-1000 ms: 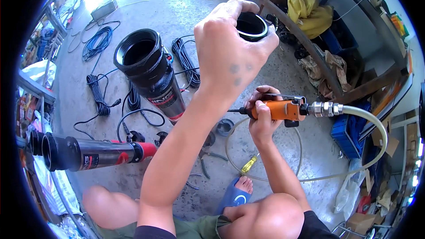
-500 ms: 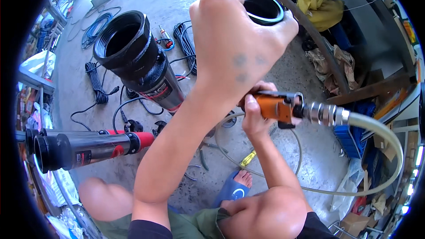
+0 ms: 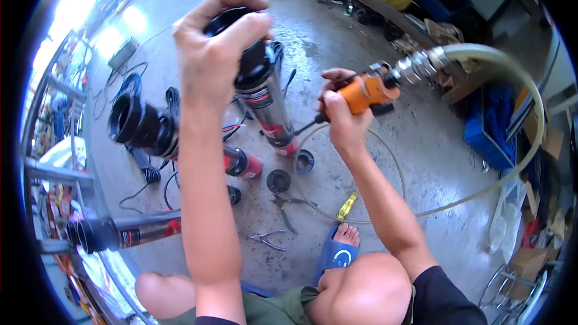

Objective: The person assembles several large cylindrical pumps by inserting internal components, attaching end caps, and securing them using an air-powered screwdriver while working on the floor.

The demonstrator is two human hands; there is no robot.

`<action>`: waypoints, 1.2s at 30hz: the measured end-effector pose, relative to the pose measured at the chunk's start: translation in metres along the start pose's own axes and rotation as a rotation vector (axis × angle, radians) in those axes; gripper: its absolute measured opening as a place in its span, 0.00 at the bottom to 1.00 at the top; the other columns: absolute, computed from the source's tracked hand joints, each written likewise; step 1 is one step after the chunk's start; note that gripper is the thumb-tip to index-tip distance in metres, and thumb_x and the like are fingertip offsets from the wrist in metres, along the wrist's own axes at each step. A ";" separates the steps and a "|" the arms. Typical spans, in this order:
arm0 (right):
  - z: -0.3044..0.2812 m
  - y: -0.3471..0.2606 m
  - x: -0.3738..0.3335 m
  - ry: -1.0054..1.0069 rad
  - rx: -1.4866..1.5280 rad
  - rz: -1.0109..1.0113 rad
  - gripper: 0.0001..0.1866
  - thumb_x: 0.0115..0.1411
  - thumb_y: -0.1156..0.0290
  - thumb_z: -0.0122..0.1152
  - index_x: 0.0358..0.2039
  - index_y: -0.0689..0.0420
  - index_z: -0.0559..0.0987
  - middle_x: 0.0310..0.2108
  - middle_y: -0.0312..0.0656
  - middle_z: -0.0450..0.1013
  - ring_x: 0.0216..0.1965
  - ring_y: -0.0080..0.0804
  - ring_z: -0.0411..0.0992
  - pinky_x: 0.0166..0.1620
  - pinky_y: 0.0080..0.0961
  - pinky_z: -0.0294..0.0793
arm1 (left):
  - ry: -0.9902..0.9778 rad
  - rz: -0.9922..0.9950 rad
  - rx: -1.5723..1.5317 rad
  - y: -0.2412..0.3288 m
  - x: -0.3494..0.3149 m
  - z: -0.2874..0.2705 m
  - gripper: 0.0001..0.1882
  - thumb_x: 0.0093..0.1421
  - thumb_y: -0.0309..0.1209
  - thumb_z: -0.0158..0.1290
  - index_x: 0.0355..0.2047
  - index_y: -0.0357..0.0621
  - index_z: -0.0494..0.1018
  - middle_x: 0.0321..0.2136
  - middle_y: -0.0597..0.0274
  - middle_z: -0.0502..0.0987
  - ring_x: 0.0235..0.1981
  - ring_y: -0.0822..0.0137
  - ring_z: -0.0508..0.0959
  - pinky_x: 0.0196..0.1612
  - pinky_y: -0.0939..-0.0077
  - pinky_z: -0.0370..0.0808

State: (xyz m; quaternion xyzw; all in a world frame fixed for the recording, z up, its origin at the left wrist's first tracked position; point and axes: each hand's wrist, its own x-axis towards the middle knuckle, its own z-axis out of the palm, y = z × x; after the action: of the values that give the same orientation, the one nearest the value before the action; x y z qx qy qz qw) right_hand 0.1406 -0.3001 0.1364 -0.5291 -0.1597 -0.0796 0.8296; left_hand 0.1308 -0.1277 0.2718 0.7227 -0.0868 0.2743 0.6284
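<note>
A submersible pump (image 3: 260, 99), a steel cylinder with a black top collar and red base, stands slightly tilted ahead of me. My left hand (image 3: 214, 54) is closed around its collar from above. In my right hand (image 3: 344, 108) is an orange air tool (image 3: 361, 93), gripped by its body. A thin black rod (image 3: 308, 125) points from the tool side toward the pump's lower end; I cannot tell whether it touches. A pale hose (image 3: 533, 102) loops from the tool's metal coupling (image 3: 418, 67). Beside my left forearm stands another pump (image 3: 141, 126), partly hidden.
Two black rings (image 3: 278, 182), pliers (image 3: 286, 212), small silver pliers (image 3: 268, 240) and a yellow-handled tool (image 3: 347, 206) lie on the floor (image 3: 313, 42). Another pump (image 3: 135, 230) lies left. Coiled cables are behind. A blue crate (image 3: 489, 135) and wooden rack (image 3: 394, 15) stand right.
My view has shifted, so more floor and the held pump's body show. My left hand and the collar appear farther left. The air tool has tilted, its hose end higher.
</note>
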 end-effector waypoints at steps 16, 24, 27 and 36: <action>-0.001 0.031 0.045 -0.088 0.030 -0.044 0.12 0.53 0.81 0.55 0.39 0.65 0.73 0.26 0.37 0.72 0.24 0.20 0.71 0.28 0.20 0.73 | -0.220 -0.012 -0.222 -0.017 0.016 -0.018 0.17 0.51 0.27 0.52 0.40 0.29 0.75 0.32 0.47 0.75 0.35 0.56 0.77 0.45 0.64 0.75; -0.006 0.035 0.041 -0.104 -0.006 -0.100 0.08 0.50 0.79 0.59 0.33 0.62 0.76 0.25 0.36 0.74 0.25 0.20 0.71 0.31 0.22 0.73 | -0.300 0.000 -0.191 -0.020 0.018 -0.026 0.21 0.54 0.31 0.51 0.44 0.27 0.74 0.36 0.46 0.72 0.37 0.54 0.76 0.49 0.62 0.73; 0.004 0.029 0.039 -0.044 0.028 -0.156 0.06 0.48 0.77 0.61 0.29 0.62 0.78 0.21 0.34 0.73 0.22 0.18 0.68 0.30 0.22 0.73 | -0.330 -0.014 -0.226 -0.022 0.019 -0.030 0.21 0.54 0.31 0.51 0.44 0.27 0.74 0.36 0.47 0.72 0.38 0.54 0.76 0.49 0.61 0.73; 0.000 0.040 0.052 -0.138 -0.047 -0.298 0.16 0.50 0.80 0.59 0.41 0.62 0.71 0.31 0.40 0.75 0.28 0.23 0.73 0.35 0.25 0.75 | -0.301 -0.026 -0.241 -0.022 0.024 -0.021 0.16 0.55 0.25 0.53 0.43 0.28 0.75 0.35 0.47 0.75 0.37 0.54 0.77 0.48 0.62 0.74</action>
State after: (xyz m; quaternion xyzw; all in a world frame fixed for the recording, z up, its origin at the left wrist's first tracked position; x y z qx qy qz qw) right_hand 0.2015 -0.2809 0.1201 -0.5231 -0.2911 -0.1688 0.7830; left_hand 0.1551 -0.0982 0.2662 0.6761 -0.2025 0.1426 0.6940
